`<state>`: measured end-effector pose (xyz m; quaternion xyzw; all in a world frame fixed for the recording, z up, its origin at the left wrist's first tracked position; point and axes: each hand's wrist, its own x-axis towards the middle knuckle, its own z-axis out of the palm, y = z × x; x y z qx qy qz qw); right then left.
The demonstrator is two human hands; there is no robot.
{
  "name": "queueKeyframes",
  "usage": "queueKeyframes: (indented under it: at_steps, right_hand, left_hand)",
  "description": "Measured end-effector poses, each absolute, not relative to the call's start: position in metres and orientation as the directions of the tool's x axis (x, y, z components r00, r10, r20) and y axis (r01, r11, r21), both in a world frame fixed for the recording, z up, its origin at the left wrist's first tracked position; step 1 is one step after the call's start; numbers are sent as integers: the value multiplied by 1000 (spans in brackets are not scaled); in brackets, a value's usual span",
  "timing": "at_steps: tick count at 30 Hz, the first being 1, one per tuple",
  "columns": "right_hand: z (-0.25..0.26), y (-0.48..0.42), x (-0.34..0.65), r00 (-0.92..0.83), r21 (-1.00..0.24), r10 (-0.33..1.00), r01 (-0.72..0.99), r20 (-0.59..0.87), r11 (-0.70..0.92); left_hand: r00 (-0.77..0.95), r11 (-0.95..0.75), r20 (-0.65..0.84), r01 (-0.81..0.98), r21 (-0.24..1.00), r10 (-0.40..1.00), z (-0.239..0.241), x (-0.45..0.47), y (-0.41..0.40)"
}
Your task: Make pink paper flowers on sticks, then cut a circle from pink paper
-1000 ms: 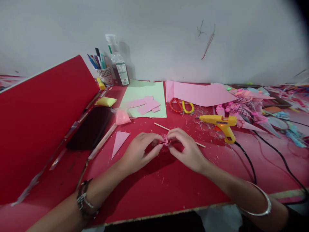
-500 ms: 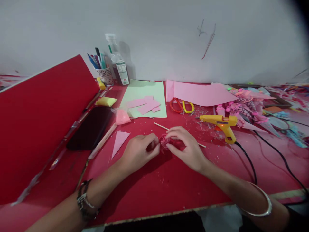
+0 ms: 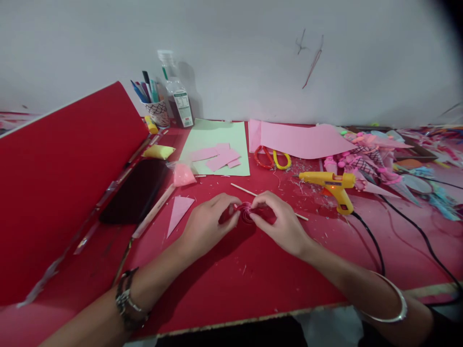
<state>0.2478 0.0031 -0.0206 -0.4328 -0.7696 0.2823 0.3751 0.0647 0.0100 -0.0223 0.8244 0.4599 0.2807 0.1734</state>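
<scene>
- From my remote seat, the left hand (image 3: 204,226) and right hand (image 3: 282,224) meet at the centre of the frame, low over the red table top (image 3: 253,284).
- Both are pinched on the small rolled pink paper coil (image 3: 246,211), the left fingertips on its left edge and the right thumb and forefinger on its right.
- What has changed: a second ago the paper sat looser and paler between the fingertips, ruffled open. Now it reads as a tighter, darker spiral, and the hands have drawn closer about it.
- I judge that the rolling is nearly closed up (whether any glue is on it I cannot tell).
- A thin wooden stick (image 3: 241,188) lies just behind the hands, partly hidden by the right one.
- The yellow hot-glue gun (image 3: 327,182) stands right of centre, well apart from the coil, untouched.
- A pink paper triangle (image 3: 179,208) lies left of the left hand, and red- and yellow-handled scissors (image 3: 271,159) sit further up the frame.
</scene>
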Motion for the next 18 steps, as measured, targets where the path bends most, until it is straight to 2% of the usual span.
queueKeyframes:
  at_steps: [7,18]
  right_hand:
    - [-18,2,248,-402,-734,842,434,361,522]
    - [-17,1,247,-419,-726,817,401,397,559]
  left_hand:
    - [489,-624,391,563,541,780,-23,64,10]
    - [490,-676,466,542,500,737,-23,64,11]
